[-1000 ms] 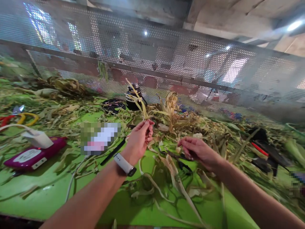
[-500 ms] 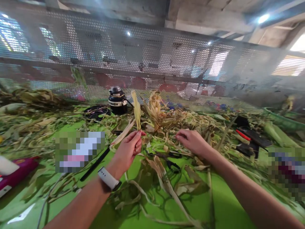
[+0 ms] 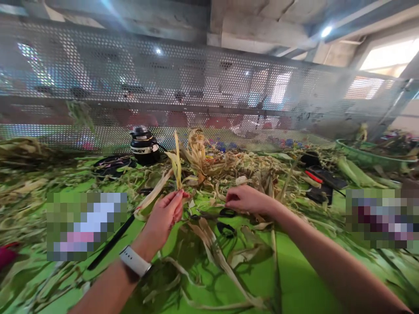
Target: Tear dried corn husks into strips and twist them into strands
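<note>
My left hand (image 3: 166, 210), with a white-banded watch (image 3: 135, 261) on its wrist, pinches the base of a pale corn husk strip (image 3: 177, 168), which stands upright and splits into strands. My right hand (image 3: 247, 200) is at the middle right, fingers curled together; what they hold, if anything, is hidden. Just below its fingertips lie black scissors (image 3: 225, 230), with the handle loops showing and the blades covered by husk. Dry husk pieces (image 3: 212, 246) lie on the green tabletop (image 3: 304, 274) between my forearms. A twisted husk bundle (image 3: 196, 146) stands behind my hands.
A black flask (image 3: 144, 150) and a black round tray (image 3: 113, 165) stand at the back left. A black stick (image 3: 111, 244) lies left of my wrist. Black tools with a red part (image 3: 313, 176) and a green basket (image 3: 376, 152) are at right. A perforated metal screen (image 3: 209, 91) rises behind.
The view has swung slightly right, shifting everything left. The husk strip in my left hand has opened into separate strands. My right hand is lower, closer to the scissors' handles.
</note>
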Demonstrator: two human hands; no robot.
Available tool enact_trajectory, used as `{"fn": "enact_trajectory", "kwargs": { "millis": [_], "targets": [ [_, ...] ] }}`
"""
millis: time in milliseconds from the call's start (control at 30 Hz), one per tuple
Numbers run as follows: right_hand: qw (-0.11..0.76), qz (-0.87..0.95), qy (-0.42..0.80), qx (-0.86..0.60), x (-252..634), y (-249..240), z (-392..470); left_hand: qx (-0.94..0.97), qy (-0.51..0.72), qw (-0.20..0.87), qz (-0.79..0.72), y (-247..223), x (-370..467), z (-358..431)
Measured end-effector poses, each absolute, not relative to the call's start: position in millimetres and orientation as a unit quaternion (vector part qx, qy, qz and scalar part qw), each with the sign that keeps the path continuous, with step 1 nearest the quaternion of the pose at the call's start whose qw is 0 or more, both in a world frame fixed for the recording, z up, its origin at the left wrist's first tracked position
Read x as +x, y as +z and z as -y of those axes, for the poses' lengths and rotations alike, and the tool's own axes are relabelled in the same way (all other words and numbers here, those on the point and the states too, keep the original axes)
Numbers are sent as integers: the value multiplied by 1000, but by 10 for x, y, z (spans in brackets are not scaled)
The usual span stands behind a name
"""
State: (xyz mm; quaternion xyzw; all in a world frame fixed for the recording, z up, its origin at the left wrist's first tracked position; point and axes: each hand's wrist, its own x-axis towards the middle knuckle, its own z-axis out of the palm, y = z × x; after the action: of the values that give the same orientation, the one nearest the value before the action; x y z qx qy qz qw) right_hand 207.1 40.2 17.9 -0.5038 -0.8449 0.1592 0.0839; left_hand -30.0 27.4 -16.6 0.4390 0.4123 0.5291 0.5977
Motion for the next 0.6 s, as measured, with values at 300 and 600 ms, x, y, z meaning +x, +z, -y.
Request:
{"fn": "enact_trajectory", "kwargs": {
  "millis": [300,600],
  "targets": [
    [322,757,161,-546,2274,466,-461,420,535,608,-410,-168,-313,-254],
    [203,797,220,-525,2254,700,-97,394,558,621,-385,-209,-356,-324]
  ]
}}
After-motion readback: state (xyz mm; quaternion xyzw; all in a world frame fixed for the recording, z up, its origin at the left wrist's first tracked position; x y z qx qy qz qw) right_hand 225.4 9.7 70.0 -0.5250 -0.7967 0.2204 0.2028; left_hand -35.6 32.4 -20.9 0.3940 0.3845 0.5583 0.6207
